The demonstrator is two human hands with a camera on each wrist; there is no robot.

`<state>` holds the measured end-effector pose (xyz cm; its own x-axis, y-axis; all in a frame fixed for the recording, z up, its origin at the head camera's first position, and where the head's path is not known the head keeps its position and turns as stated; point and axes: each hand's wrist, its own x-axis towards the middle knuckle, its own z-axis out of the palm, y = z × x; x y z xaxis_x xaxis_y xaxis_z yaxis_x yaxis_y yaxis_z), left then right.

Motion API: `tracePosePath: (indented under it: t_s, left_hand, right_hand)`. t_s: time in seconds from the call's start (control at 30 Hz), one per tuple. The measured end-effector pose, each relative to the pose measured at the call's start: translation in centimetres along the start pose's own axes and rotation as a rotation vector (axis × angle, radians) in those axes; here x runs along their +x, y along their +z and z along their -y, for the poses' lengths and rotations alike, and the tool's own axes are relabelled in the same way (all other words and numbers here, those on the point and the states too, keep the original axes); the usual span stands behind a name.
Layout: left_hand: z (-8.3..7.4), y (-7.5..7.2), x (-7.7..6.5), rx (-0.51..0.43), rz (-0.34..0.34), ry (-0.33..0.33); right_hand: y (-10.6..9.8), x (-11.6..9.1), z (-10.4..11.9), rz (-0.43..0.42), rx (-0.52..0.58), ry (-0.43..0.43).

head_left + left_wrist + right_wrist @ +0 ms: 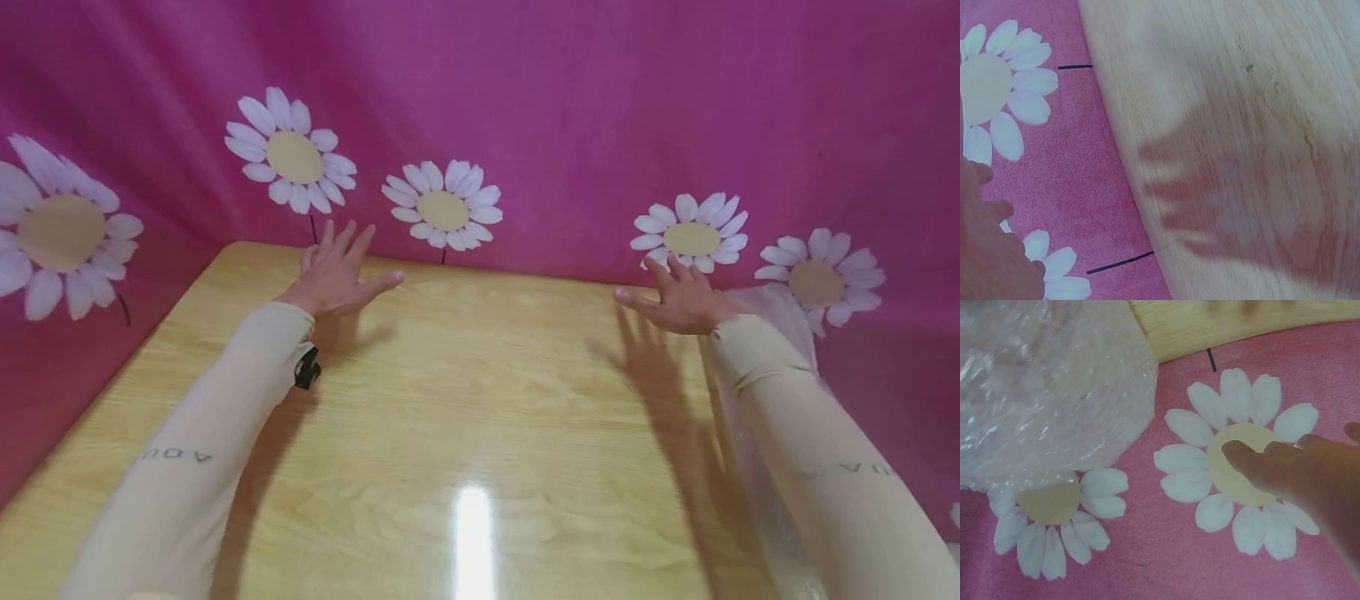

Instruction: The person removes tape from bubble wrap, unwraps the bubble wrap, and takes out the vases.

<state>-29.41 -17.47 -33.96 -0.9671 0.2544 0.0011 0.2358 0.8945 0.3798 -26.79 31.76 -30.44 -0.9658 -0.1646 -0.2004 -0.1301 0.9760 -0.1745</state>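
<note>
I see the left hand and right hand spread wide above a wooden table; upside-down lettering on the pale sleeves shows A and U, the rest cut off; clear crinkled plastic, partly hidden by the right sleeve, sits at the table's right edge, against pink daisy-print cloth

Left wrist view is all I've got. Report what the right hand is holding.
Observer: In the head view, the right hand has nothing in its grip.
Operator: Name what's near it.
Observer: Some clear plastic wrap, which hides part of a printed daisy in the right wrist view.
Operator: Now check the left sleeve.
Observer: The head view shows a small black item at its cuff; I can't tell what it is.
</note>
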Motion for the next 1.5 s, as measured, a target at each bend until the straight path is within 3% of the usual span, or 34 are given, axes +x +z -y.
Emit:
tracePosePath:
  t_s: [0.13,0.37,0.67,0.97,1.17,1.33,1.5]
  left_hand:
    - [0.2,-0.2,0.1,-0.015,-0.01,0.002]
    - [0.0,0.2,0.0,-0.002,-0.006,0.015]
    - [-0.8,0.8,0.0,-0.016,-0.015,0.039]
    - [-1.4,1.7,0.0,-0.064,-0.073,0.096]
    - [-1.8,1.9,-0.2,-0.076,-0.074,0.101]
    - [-2.7,2.2,-0.1,-0.115,-0.073,0.109]
    - [-4.2,2.7,0.2,-0.15,-0.084,0.158]
  right_hand:
    - [-1.4,0.4,0.2,0.057,-0.013,0.008]
    - [-2.0,0.4,0.4,0.03,0.012,-0.021]
    - [-2.9,-0.5,-0.5,0.055,0.063,-0.003]
    - [-3.2,-1.2,-1.3,0.018,0.039,0.002]
    - [-3.4,-1.7,-2.0,-0.009,0.017,-0.011]
    - [-3.8,-2.3,-2.8,0.001,0.009,0.011]
    - [-4.2,-2.9,-3.6,0.012,-0.008,0.03]
